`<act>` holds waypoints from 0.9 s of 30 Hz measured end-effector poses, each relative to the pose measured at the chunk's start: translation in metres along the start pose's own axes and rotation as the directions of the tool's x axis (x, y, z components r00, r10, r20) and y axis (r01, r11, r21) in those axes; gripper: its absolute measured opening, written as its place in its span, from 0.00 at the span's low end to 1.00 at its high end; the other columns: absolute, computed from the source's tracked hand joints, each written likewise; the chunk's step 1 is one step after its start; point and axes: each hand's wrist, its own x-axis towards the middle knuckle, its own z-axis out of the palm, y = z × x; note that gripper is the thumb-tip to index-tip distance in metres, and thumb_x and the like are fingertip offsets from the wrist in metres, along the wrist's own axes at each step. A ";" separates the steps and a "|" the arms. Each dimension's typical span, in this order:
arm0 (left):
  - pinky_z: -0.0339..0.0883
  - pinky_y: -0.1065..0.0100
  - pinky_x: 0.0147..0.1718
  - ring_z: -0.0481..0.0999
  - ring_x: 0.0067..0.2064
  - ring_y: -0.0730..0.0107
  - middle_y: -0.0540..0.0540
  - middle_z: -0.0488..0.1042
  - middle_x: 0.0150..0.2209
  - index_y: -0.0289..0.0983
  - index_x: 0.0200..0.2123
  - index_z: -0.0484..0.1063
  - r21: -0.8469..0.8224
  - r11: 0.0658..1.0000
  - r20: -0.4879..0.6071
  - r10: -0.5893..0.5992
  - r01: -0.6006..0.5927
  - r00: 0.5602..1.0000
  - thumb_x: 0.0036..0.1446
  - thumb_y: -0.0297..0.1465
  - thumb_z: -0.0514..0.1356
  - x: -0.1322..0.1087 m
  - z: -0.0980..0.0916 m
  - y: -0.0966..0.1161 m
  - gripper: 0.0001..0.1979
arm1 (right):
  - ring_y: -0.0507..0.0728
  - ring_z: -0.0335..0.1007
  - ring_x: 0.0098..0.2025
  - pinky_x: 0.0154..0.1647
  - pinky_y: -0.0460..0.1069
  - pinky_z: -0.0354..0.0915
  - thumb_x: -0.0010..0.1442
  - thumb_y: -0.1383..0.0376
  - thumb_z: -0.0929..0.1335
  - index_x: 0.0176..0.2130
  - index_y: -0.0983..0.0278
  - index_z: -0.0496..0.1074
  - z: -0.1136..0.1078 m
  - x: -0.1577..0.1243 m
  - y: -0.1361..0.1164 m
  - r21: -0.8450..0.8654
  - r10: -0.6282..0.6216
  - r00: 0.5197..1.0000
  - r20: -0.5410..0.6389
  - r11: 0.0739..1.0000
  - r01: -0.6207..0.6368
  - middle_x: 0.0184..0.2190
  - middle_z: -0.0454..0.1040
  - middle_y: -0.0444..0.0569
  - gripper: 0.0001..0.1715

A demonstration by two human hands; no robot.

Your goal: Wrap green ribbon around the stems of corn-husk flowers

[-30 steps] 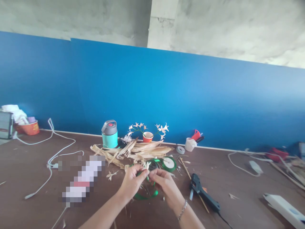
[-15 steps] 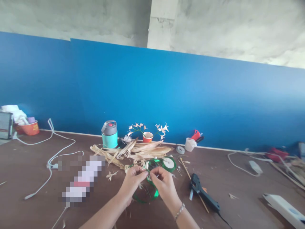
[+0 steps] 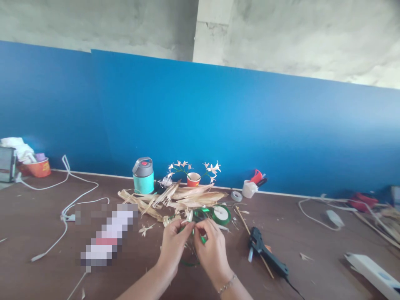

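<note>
Thumb and fingertips of my left hand (image 3: 173,241) are pinched together below a small pale husk flower (image 3: 188,215), which stands up above them; its base is hidden by the fingers. My right hand (image 3: 212,246) is closed in a pinch right beside it, the fingertips almost touching the left ones. Shiny green ribbon (image 3: 203,240) shows at the right fingers. Just beyond the hands lies a green-rimmed ribbon spool (image 3: 221,213). A loose pale flower (image 3: 145,230) rests left of my left hand.
Dried corn husks (image 3: 196,196) are heaped behind the hands. Beyond them stand a turquoise flask (image 3: 143,182) and a paper cup (image 3: 193,179) with flower sprigs. A black glue gun (image 3: 267,252) lies across a thin stick at right. White cables (image 3: 83,193) trail on the left.
Both hands have drawn slightly lower and closer together, with the right wrist turning. The flower has shifted a little left with them. Less of the green ribbon shows beneath the hands.
</note>
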 end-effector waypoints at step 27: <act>0.60 0.74 0.24 0.69 0.23 0.73 0.50 0.71 0.18 0.34 0.19 0.69 -0.220 0.966 0.255 -0.076 0.134 0.964 0.44 0.35 0.63 0.000 -0.001 0.007 0.11 | 0.46 0.52 0.21 0.20 0.42 0.46 0.43 0.66 0.71 0.19 0.67 0.65 -0.010 0.010 0.007 0.693 0.372 0.695 0.616 0.164 -0.702 0.17 0.61 0.40 0.11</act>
